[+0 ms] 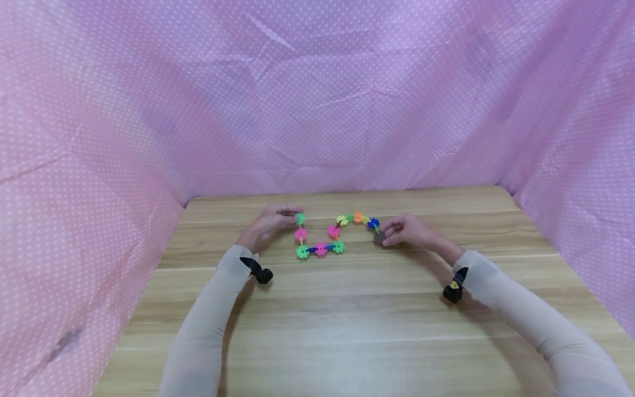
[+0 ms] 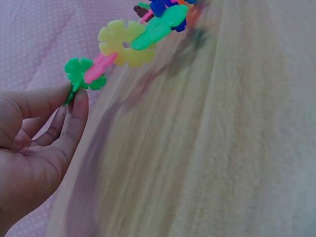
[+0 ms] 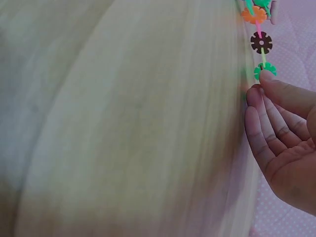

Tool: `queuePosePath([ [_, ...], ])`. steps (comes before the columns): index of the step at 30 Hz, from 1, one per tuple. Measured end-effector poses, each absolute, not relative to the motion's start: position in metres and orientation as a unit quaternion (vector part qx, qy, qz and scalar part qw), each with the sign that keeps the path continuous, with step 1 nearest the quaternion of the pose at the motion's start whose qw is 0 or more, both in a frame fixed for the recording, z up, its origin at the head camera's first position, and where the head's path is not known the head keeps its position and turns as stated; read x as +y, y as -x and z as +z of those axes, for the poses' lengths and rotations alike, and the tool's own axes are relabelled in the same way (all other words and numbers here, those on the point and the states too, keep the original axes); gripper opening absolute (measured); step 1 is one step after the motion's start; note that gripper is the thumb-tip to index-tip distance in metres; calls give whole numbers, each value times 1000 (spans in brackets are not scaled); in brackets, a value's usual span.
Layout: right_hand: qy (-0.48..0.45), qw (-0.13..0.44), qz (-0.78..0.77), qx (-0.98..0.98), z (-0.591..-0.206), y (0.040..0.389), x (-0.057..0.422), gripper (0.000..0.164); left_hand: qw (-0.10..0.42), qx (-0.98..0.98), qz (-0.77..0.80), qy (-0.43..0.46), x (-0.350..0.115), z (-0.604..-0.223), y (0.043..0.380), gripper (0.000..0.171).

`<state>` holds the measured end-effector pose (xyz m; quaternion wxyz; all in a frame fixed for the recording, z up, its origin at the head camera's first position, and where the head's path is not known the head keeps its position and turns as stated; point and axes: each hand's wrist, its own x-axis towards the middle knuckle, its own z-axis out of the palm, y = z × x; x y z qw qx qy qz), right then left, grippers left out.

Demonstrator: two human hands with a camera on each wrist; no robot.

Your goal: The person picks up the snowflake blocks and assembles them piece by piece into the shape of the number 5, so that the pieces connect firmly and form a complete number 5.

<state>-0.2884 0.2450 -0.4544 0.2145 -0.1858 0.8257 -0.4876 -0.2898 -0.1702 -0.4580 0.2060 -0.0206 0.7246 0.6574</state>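
Observation:
A chain of interlocking flower-shaped plastic discs (image 1: 321, 250) in green, pink, blue, yellow, orange and brown bends across the wooden table. My left hand (image 1: 272, 222) is at the chain's left end. In the left wrist view, thumb and fingers pinch a green disc (image 2: 79, 74), with a pink disc (image 2: 100, 67) and a yellow disc (image 2: 116, 37) linked after it. At the other end, my right hand (image 1: 409, 231) pinches the chain beside a dark disc (image 1: 380, 237). In the right wrist view, thumb and fingertips meet at a green disc (image 3: 269, 67), below a brown disc (image 3: 261, 43).
The wood-grain table (image 1: 327, 325) extends in front of and around the chain. Pink polka-dot cloth (image 1: 342, 121) hangs behind the table and along both sides. A black wrist camera (image 1: 261, 272) is strapped to the left sleeve, another camera (image 1: 453, 289) to the right.

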Motion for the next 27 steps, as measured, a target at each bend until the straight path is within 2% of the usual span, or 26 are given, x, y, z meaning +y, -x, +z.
queuePosePath([
  [7, 209, 209, -482, 825, -459, 288, 245, 38, 199, 722, 663, 13, -171, -464, 292, 40],
  [15, 213, 212, -484, 822, -458, 290, 245, 37, 215, 750, 625, -23, -179, -467, 291, 48],
  [27, 239, 212, -460, 828, -456, 286, 242, 32, 183, 751, 634, 0, -172, -477, 298, 50],
])
